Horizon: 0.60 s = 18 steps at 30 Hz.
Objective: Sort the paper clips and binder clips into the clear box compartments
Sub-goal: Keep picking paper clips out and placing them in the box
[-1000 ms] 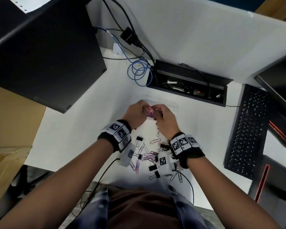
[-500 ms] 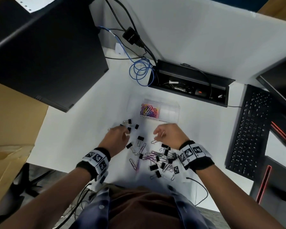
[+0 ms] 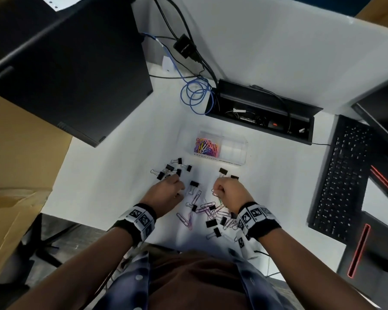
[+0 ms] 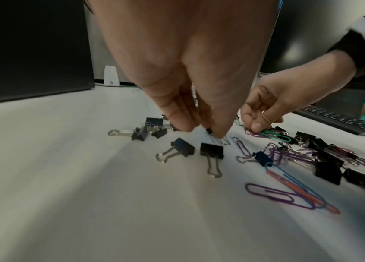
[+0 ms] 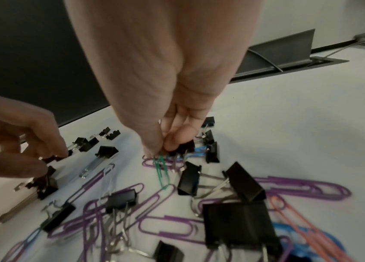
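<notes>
The clear box (image 3: 233, 153) stands past the hands, its left compartment filled with coloured paper clips (image 3: 206, 147); its other compartments look bare. Black binder clips (image 3: 173, 169) lie scattered at the left. A mixed pile of purple paper clips and binder clips (image 3: 211, 213) lies near the desk's front edge. My left hand (image 3: 176, 190) reaches down with its fingertips (image 4: 219, 132) pinching a small black binder clip (image 5: 52, 157). My right hand (image 3: 217, 191) pinches a green paper clip (image 5: 161, 168) together with purple ones at the far edge of the pile.
A black cable tray (image 3: 260, 113) with a coiled blue cable (image 3: 195, 97) sits behind the box. A keyboard (image 3: 341, 177) lies at the right and a large black case (image 3: 65, 70) at the left. The desk's front edge runs just under my wrists.
Both hands have drawn back from over the box's left compartment to the loose clips near me. The left now pinches a binder clip and the right pinches paper clips.
</notes>
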Each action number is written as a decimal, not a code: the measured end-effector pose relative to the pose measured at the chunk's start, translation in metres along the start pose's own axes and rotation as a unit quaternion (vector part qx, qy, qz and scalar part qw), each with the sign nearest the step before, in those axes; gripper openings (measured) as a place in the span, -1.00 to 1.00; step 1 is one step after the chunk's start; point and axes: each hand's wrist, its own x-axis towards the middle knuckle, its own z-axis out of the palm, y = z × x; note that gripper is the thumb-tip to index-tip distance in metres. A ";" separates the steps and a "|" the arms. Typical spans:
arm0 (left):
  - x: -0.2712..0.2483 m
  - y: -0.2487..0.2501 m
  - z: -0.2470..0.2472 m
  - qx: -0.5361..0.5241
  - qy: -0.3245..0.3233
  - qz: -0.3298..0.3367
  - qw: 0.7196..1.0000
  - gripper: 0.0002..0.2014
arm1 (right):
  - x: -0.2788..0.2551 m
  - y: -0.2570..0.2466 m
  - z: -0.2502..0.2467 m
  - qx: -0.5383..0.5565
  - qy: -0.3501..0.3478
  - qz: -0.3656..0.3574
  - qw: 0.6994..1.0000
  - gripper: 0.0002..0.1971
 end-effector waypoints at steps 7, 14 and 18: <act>-0.002 0.020 0.007 0.079 -0.122 0.077 0.986 -0.67 | -0.009 -0.008 0.001 0.042 -0.011 0.056 0.997 -0.67; -0.009 0.021 0.030 0.100 -0.079 0.053 0.990 -0.72 | -0.013 -0.008 0.012 -0.023 -0.002 0.080 0.997 -0.82; -0.021 0.024 0.029 0.073 -0.044 0.059 0.995 -0.86 | -0.015 -0.009 0.015 0.025 0.048 0.077 0.996 -0.81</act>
